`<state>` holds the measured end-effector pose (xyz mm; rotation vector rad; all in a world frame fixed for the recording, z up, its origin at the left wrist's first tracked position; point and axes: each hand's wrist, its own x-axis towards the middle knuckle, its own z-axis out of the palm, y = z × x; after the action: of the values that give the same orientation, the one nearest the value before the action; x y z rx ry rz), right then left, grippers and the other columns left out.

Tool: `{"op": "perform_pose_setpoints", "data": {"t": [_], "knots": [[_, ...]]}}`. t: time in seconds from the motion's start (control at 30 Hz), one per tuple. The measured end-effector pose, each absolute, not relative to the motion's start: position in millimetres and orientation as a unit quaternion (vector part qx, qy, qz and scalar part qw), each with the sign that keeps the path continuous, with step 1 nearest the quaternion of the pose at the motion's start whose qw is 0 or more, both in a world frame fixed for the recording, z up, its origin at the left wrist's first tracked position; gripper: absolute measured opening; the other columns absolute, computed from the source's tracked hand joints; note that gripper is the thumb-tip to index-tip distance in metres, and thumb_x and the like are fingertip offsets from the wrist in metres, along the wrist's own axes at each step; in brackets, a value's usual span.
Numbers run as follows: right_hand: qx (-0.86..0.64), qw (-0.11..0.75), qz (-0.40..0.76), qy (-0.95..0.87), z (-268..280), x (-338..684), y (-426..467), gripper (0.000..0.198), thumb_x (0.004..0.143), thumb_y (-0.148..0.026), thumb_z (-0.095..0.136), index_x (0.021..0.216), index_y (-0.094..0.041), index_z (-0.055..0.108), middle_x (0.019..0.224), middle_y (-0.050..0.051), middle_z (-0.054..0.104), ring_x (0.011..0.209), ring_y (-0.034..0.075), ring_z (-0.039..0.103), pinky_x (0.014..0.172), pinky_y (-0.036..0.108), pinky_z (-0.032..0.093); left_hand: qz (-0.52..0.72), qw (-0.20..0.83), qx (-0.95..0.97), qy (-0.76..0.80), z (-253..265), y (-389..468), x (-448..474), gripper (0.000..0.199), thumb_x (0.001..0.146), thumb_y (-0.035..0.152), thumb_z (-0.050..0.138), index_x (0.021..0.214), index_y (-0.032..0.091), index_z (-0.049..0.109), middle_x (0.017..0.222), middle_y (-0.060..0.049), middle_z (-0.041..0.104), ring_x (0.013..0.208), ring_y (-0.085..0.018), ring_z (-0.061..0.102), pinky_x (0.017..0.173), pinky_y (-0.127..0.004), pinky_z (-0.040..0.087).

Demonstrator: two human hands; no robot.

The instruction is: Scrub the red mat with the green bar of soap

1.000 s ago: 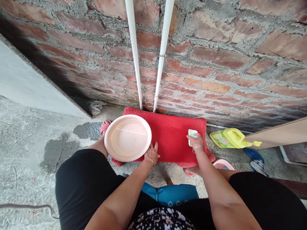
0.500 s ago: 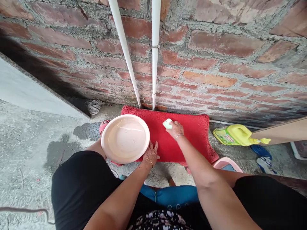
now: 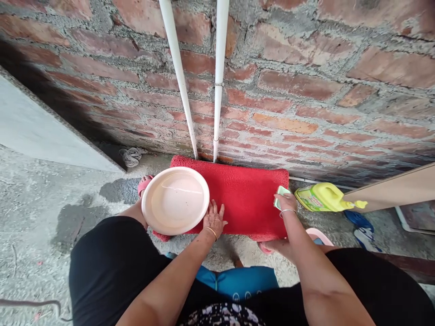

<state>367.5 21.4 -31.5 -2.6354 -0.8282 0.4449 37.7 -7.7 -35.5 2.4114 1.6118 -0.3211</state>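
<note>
A red rug [image 3: 243, 199] is draped over a low support against the wall. My right hand [image 3: 288, 202] is closed around a small, pale green, soap-like block [image 3: 282, 192] at the rug's right end; its exact kind cannot be made out. My left hand [image 3: 214, 220] lies flat on the rug's near edge, fingers spread and holding nothing. Its fingertips are close beside a pale pink basin [image 3: 153, 223], which stands on the rug's left part with clear water in it.
A brick wall [image 3: 285, 93] with two white pipes [image 3: 217, 90] rises behind the rug. To the right are a yellow jug [image 3: 322, 197], a pink tub [image 3: 322, 234] and blue-and-white footwear [image 3: 367, 237]. A grey cloth bundle [image 3: 132, 156] lies at left beside a pale panel [image 3: 54, 122].
My right hand has moved with the pale green block from the rug's far middle to its right end. My left hand stays flat beside the basin. The view has shifted slightly.
</note>
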Motion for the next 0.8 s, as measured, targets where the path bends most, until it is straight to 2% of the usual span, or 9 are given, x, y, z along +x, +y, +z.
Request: {"op": "perform_pose_setpoints", "data": {"t": [0.13, 0.3, 0.43, 0.57, 0.8], "knots": [[-0.889, 0.177, 0.188, -0.377, -16.8, 283.3, 74.2, 0.052, 0.059, -0.042, 0.069, 0.106, -0.022, 0.06, 0.1, 0.006, 0.057, 0.089, 0.02, 0.057, 0.08, 0.03, 0.044, -0.01, 0.134, 0.856, 0.5, -38.0, 4.0, 43.4, 0.066, 0.083, 0.053, 0.046, 0.142, 0.029, 0.03, 0.151, -0.011, 0.02, 0.139, -0.032, 0.013, 0.109, -0.051, 0.019], [-0.78, 0.136, 0.179, -0.584, -8.5, 190.5, 119.3, 0.048, 0.067, -0.039, 0.065, 0.112, -0.026, 0.058, 0.105, 0.005, 0.051, 0.094, 0.021, 0.052, 0.085, 0.031, 0.039, 0.018, 0.158, 0.842, 0.516, -60.2, 24.9, 42.4, 0.065, 0.082, 0.054, 0.046, 0.141, 0.03, 0.031, 0.153, -0.009, 0.016, 0.14, -0.03, 0.009, 0.11, -0.052, 0.017], [-0.724, 0.075, 0.174, -0.663, -19.2, 165.6, 134.3, 0.044, 0.071, -0.037, 0.063, 0.114, -0.027, 0.057, 0.106, 0.006, 0.049, 0.097, 0.023, 0.048, 0.087, 0.034, 0.035, 0.033, 0.173, 0.837, 0.518, -72.7, 34.0, 39.7, 0.063, 0.084, 0.053, 0.043, 0.141, 0.029, 0.031, 0.153, -0.009, 0.014, 0.14, -0.03, 0.009, 0.11, -0.053, 0.017], [-0.749, 0.066, 0.177, -0.635, -35.1, 200.9, 132.4, 0.045, 0.072, -0.041, 0.063, 0.114, -0.027, 0.057, 0.104, 0.006, 0.049, 0.095, 0.022, 0.049, 0.086, 0.033, 0.037, 0.041, 0.179, 0.837, 0.515, -73.5, 34.6, 38.4, 0.062, 0.084, 0.052, 0.046, 0.141, 0.03, 0.032, 0.153, -0.008, 0.013, 0.14, -0.029, 0.011, 0.111, -0.053, 0.015], [-0.878, 0.086, 0.149, -0.447, -37.0, 357.4, 78.1, 0.051, 0.065, -0.044, 0.069, 0.112, -0.027, 0.059, 0.102, 0.005, 0.051, 0.088, 0.02, 0.055, 0.082, 0.032, 0.041, 0.05, 0.187, 0.833, 0.518, -74.7, 33.8, 38.9, 0.063, 0.083, 0.049, 0.05, 0.14, 0.029, 0.033, 0.153, -0.009, 0.013, 0.14, -0.03, 0.012, 0.111, -0.054, 0.015]]}}
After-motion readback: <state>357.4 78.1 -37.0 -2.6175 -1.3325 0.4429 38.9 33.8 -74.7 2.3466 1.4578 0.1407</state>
